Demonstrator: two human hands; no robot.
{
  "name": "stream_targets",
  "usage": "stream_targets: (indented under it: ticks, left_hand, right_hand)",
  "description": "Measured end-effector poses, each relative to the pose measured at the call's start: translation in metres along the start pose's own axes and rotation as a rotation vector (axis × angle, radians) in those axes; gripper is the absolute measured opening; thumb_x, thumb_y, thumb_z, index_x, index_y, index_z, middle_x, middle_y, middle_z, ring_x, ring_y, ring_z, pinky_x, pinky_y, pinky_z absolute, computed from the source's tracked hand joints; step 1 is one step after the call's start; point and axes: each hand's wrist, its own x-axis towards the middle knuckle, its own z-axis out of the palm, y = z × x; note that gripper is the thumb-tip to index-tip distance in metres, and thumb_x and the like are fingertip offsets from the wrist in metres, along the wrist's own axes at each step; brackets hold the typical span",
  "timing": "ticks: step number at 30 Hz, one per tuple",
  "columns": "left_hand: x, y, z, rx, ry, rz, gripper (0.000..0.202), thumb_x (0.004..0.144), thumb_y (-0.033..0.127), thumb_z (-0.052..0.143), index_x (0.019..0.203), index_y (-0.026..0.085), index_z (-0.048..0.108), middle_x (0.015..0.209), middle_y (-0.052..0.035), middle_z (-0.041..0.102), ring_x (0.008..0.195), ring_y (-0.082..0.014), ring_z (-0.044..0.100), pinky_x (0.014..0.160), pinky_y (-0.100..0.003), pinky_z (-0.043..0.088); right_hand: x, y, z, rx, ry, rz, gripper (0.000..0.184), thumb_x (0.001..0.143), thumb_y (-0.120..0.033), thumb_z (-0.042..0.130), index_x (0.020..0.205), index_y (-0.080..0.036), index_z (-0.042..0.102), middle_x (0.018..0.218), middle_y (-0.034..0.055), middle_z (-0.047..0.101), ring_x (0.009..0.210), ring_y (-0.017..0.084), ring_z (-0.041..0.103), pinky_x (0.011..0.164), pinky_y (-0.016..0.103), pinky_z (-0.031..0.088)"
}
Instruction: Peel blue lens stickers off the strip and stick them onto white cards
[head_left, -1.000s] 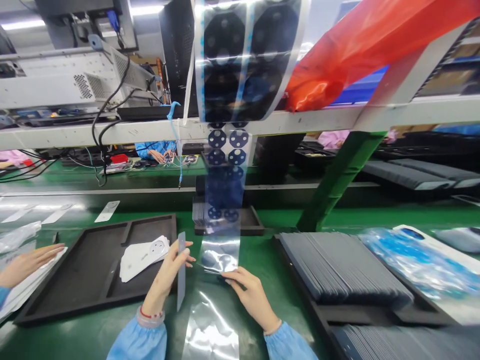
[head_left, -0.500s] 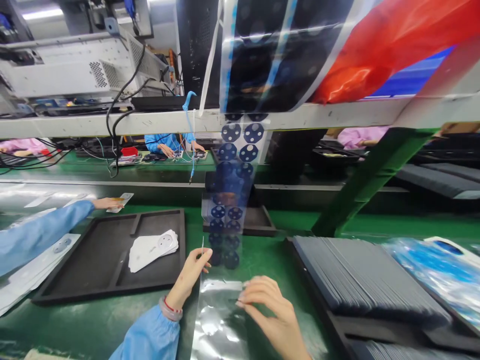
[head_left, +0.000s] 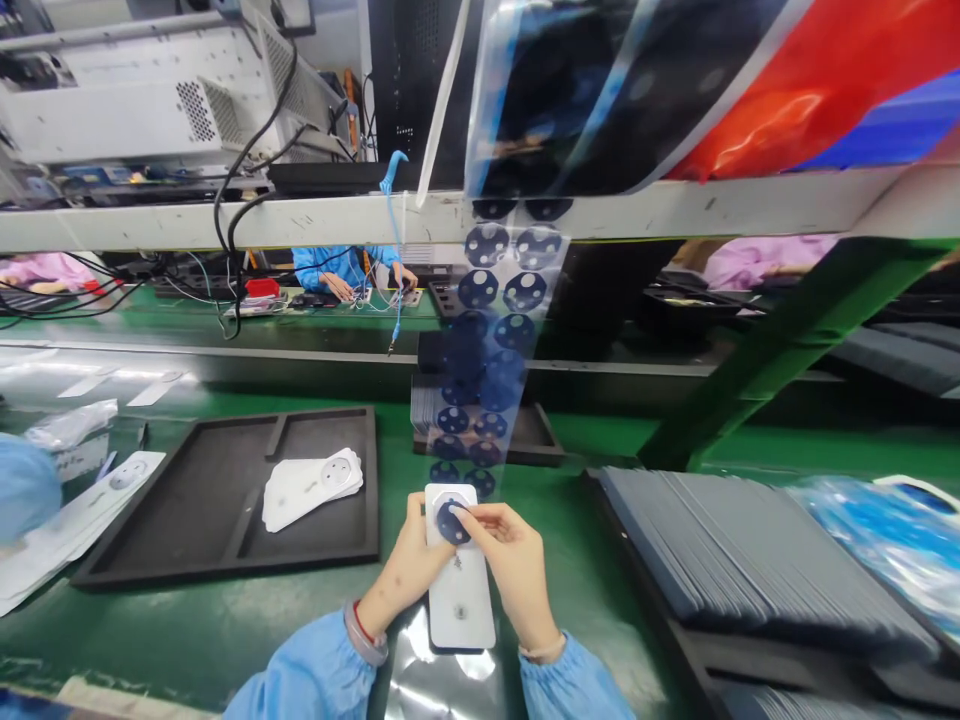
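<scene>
A white phone back cover is held upright in front of me, its face with a round camera area toward me. My left hand grips its left edge, thumb across the front. With thumb and fingers closed, my right hand pinches a round dark blue sticker with holes against the camera area; whether it is stuck down I cannot tell. Behind the cover hangs a clear strip of similar round stickers. Below lies a shiny clear film sheet on the green table.
To the left, a black tray holds a fanned stack of white covers. On the right a black tray carries dark grey flat pieces. A shelf rail crosses above. A co-worker's blue sleeve is at far left.
The white cover has turned from edge-on to face me. My right hand has come up from the film sheet to the cover with a round sticker. The co-worker's arm at left has pulled back.
</scene>
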Motion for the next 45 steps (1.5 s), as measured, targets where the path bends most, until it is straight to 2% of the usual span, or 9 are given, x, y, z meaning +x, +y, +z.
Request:
stream_targets:
  ticks: [4,15,26,38,42,45]
  left_hand:
    - [-0.005,-0.005,-0.002,0.03,-0.118,0.056,0.048,0.086,0.039,0.064,0.121,0.022,0.037,0.115,-0.0106,0.06,0.106,-0.0237,0.06,0.089,-0.036,0.047]
    - [-0.008,-0.009,0.002,0.128,-0.146,0.106,0.048,0.093,0.033,0.052,0.13,0.02,0.024,0.134,-0.0153,0.045,0.122,-0.0269,0.05,0.101,-0.043,0.042]
    - [-0.01,-0.009,0.003,0.102,-0.171,0.073,0.048,0.093,0.035,0.051,0.128,0.021,0.022,0.13,-0.0148,0.048,0.12,-0.0263,0.053,0.1,-0.044,0.043]
    - [-0.011,-0.005,0.003,0.09,-0.151,0.058,0.051,0.089,0.032,0.057,0.127,0.022,0.026,0.127,-0.0124,0.052,0.115,-0.0252,0.055,0.095,-0.04,0.044]
    - [-0.012,-0.004,0.005,0.06,-0.118,0.071,0.044,0.091,0.038,0.053,0.125,0.02,0.031,0.124,-0.0125,0.053,0.114,-0.0256,0.056,0.095,-0.041,0.045]
    - [-0.012,-0.007,0.007,0.026,-0.002,0.073,0.034,0.096,0.045,0.043,0.119,0.02,0.039,0.12,-0.012,0.056,0.11,-0.0252,0.057,0.092,-0.04,0.046]
  right_hand:
    - [0.0,0.005,-0.008,0.034,0.041,0.002,0.033,0.062,-0.045,0.084,0.072,-0.017,0.071,0.071,0.005,0.072,0.067,0.019,0.066,0.066,0.032,0.054]
    - [-0.008,0.01,-0.005,0.078,0.095,0.044,0.029,0.064,-0.041,0.084,0.072,-0.016,0.071,0.073,0.0045,0.071,0.069,0.018,0.063,0.069,0.032,0.05]
    - [-0.011,0.008,-0.004,0.047,0.131,0.024,0.028,0.064,-0.041,0.084,0.07,-0.016,0.071,0.071,0.0038,0.07,0.067,0.017,0.061,0.068,0.032,0.049]
    - [-0.013,0.009,-0.003,0.015,0.142,0.003,0.029,0.066,-0.042,0.083,0.072,-0.016,0.071,0.07,0.0037,0.069,0.066,0.018,0.06,0.066,0.032,0.048]
    - [-0.018,0.007,-0.001,-0.087,0.161,-0.074,0.027,0.071,-0.043,0.078,0.073,-0.017,0.07,0.069,0.0034,0.066,0.065,0.018,0.057,0.064,0.032,0.047]
    - [-0.022,0.006,0.002,-0.245,0.226,-0.273,0.024,0.077,-0.042,0.074,0.074,-0.019,0.068,0.083,0.006,0.065,0.078,0.02,0.058,0.074,0.036,0.048]
